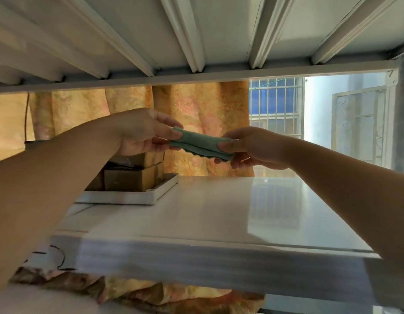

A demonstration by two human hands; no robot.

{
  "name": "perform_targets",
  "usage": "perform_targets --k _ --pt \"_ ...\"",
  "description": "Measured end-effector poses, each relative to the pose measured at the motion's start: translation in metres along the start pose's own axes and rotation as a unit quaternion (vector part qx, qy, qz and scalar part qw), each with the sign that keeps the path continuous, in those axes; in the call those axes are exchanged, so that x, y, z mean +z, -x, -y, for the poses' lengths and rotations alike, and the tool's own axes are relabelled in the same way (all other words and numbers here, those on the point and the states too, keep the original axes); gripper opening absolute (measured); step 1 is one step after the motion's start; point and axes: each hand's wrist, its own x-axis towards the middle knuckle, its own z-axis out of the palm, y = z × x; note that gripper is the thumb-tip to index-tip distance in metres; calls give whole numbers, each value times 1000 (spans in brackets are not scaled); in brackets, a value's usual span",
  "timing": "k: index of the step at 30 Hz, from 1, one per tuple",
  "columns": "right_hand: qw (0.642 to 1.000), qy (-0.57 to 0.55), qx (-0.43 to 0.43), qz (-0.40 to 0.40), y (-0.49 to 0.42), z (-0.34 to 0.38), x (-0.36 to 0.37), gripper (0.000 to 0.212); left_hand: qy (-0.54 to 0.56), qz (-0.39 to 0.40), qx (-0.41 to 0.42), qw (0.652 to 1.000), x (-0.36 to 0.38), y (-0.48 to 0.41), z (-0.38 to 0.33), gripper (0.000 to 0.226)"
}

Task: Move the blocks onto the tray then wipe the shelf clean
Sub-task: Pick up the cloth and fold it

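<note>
1. Holding a folded green cloth (201, 145) between them, the left hand (137, 132) and the right hand (253, 148) are raised above the shelf (219, 211), and the cloth hangs clear of its white top.
2. The left hand's grip is clamped on the cloth's left end, thumb on top and fingers beneath.
3. The right hand pinches the other end, thumb pressed on the near face.
4. Brown blocks (128, 179) sit stacked on the white tray (119, 198), which rests on the back left part of the shelf, partly hidden by the left forearm.
5. Behind the shelf hangs an orange patterned curtain (196, 105). To its right a barred window (275, 105) lets in daylight, mirrored on the glossy shelf top.
6. Overhead runs the ribbed underside (219, 30) of the next shelf up.
</note>
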Motion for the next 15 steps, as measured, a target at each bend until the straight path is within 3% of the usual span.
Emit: perform_targets --k 8,15 --pt "994 -39 102 20 -33 40 69 25 39 -58 -98 993 -56 36 38 18" --pt "994 -8 108 -1 -61 54 128 22 -18 -118 -120 986 -91 49 82 14"
